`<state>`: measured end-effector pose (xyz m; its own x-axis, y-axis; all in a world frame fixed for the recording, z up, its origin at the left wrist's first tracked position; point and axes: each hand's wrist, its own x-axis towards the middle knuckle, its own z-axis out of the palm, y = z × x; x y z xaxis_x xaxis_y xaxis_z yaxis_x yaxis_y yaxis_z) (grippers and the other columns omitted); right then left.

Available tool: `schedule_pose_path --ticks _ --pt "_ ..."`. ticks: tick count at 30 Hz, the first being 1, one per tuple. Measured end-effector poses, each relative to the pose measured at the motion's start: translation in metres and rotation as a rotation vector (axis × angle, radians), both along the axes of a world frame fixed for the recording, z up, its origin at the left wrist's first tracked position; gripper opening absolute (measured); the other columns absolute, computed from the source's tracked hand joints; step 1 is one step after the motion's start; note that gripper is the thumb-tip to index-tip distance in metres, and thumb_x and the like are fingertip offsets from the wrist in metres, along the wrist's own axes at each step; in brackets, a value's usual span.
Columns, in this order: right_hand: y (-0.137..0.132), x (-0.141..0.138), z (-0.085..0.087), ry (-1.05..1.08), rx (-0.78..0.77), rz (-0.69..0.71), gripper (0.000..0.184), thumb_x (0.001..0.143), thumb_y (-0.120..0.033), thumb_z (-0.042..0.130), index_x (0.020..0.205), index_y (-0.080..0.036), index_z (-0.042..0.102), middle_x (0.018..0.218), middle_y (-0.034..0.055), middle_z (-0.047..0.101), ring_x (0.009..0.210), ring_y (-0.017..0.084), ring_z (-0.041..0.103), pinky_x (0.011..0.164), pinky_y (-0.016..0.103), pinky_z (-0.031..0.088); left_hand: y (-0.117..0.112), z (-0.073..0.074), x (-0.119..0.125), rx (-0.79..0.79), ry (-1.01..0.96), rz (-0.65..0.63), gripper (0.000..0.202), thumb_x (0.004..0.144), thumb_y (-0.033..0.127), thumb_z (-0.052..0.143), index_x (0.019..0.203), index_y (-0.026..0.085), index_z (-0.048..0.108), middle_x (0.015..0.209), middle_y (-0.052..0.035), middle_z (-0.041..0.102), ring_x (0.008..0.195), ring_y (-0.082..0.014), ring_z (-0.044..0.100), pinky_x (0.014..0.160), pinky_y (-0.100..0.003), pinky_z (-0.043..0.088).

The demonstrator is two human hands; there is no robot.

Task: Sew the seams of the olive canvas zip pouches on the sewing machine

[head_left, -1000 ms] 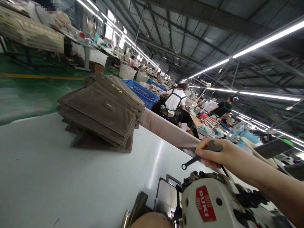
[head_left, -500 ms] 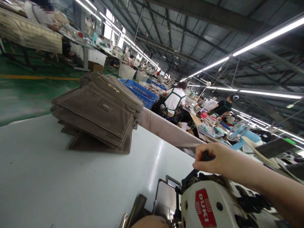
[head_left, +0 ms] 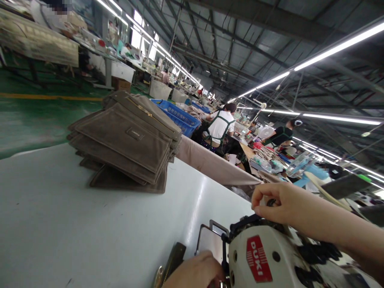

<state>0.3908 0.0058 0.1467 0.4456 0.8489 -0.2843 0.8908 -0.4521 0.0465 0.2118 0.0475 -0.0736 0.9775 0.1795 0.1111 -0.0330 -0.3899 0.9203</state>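
Note:
The white sewing machine head (head_left: 280, 256) with a red DUKI plate stands at the bottom right. My right hand (head_left: 280, 200) pinches the end of a black lever (head_left: 246, 222) on top of it. At the machine's front, my left hand (head_left: 195, 272) is curled close to the needle area. Its fingertips are partly hidden, and I cannot make out what they hold. Beside that hand lies a brown zippered piece (head_left: 174, 262), mostly covered by it. A stack of brown pouches (head_left: 123, 140) with a gold zip on one rests on the pale table (head_left: 126, 236).
Behind the stack is a blue crate (head_left: 177, 116) holding fabric pieces. A pinkish cloth (head_left: 210, 158) runs along the table's far edge. A co-worker in a white shirt (head_left: 220, 124) sits beyond it. Green floor (head_left: 45, 116) shows at left.
My right hand has moved a little down and right, and the black lever now lies lower. My left hand has risen into view beside the needle area.

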Motion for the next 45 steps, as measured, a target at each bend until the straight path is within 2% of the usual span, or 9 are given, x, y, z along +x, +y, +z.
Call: schedule_pose_path --ticks 4,6,9,13,19,26,31,36,45 --pt "0.002 -0.005 0.006 0.054 -0.055 0.023 0.013 0.081 -0.028 0.059 0.085 -0.024 0.071 0.061 -0.0032 0.058 0.053 0.012 0.048 0.05 0.025 0.029 0.013 0.006 0.0 -0.035 -0.294 0.145 0.067 0.073 -0.002 0.048 0.136 0.018 0.045 0.139 -0.0123 0.049 0.114 -0.0209 0.057 0.099 -0.033 0.048" --pt "0.002 -0.005 0.009 0.088 -0.088 0.04 0.014 0.082 -0.032 0.06 0.082 -0.024 0.071 0.066 -0.0026 0.063 0.058 0.012 0.053 0.052 0.024 0.032 0.018 0.002 0.004 0.045 -0.351 0.105 0.083 0.071 -0.001 0.047 0.149 0.022 0.027 0.153 -0.0108 0.035 0.138 -0.0251 0.036 0.115 -0.044 0.032" --pt "-0.001 -0.004 0.012 0.141 -0.114 0.054 0.018 0.083 -0.041 0.061 0.082 -0.025 0.07 0.072 -0.0031 0.068 0.065 0.014 0.059 0.056 0.023 0.037 0.02 -0.011 0.014 0.124 -0.401 -0.002 0.099 0.067 0.0 0.048 0.154 0.027 0.01 0.161 -0.0063 0.021 0.147 -0.0258 0.021 0.121 -0.049 0.017" --pt "-0.004 -0.005 0.012 0.027 -0.099 0.088 0.016 0.082 -0.04 0.061 0.089 -0.029 0.071 0.066 -0.0045 0.066 0.059 0.014 0.058 0.051 0.023 0.036 0.019 -0.022 0.021 0.113 -0.422 -0.004 0.096 0.07 0.001 0.047 0.154 0.03 0.011 0.161 -0.004 0.022 0.147 -0.0241 0.022 0.121 -0.049 0.017" --pt "0.01 -0.013 0.003 -0.224 -0.084 0.273 0.012 0.081 -0.04 0.066 0.081 -0.03 0.072 0.078 -0.0013 0.071 0.069 0.019 0.063 0.058 0.027 0.037 0.023 -0.012 0.013 0.09 -0.341 -0.072 0.093 0.073 0.003 0.049 0.155 0.028 0.013 0.162 -0.004 0.017 0.149 -0.0245 0.016 0.121 -0.048 0.015" --pt "0.03 -0.006 -0.003 -0.401 -0.215 0.666 0.046 0.095 -0.052 0.05 0.067 -0.021 0.068 0.067 0.0037 0.069 0.062 0.018 0.061 0.056 0.029 0.027 0.02 -0.006 0.014 0.039 -0.309 -0.051 0.092 0.071 0.004 0.05 0.155 0.025 0.018 0.162 -0.0051 0.021 0.148 -0.0236 0.019 0.121 -0.047 0.017" --pt "0.05 0.023 -0.022 -0.388 -0.242 0.599 0.056 0.096 -0.06 0.042 0.068 -0.021 0.07 0.064 0.0048 0.068 0.058 0.017 0.058 0.052 0.028 0.024 0.017 0.0 0.005 -0.011 -0.275 -0.023 0.081 0.082 0.008 0.048 0.155 0.026 0.017 0.162 -0.0043 0.02 0.148 -0.0232 0.017 0.121 -0.049 0.014" --pt "0.067 0.032 -0.036 -0.346 -0.258 0.565 0.069 0.087 -0.078 0.038 0.064 -0.021 0.07 0.058 0.0025 0.064 0.052 0.014 0.051 0.049 0.027 0.024 0.015 -0.004 0.004 -0.058 -0.218 0.007 0.086 0.077 0.007 0.053 0.154 0.021 0.018 0.161 -0.0085 0.022 0.148 -0.0236 0.019 0.121 -0.049 0.015" --pt "0.054 0.019 -0.01 -0.533 -0.193 0.592 0.066 0.094 -0.068 0.036 0.064 -0.02 0.07 0.063 0.0058 0.066 0.056 0.017 0.055 0.051 0.029 0.02 0.016 -0.009 0.008 -0.034 -0.318 -0.034 0.09 0.071 0.004 0.054 0.152 0.024 0.02 0.156 -0.0092 0.032 0.143 -0.0258 0.029 0.119 -0.047 0.022"
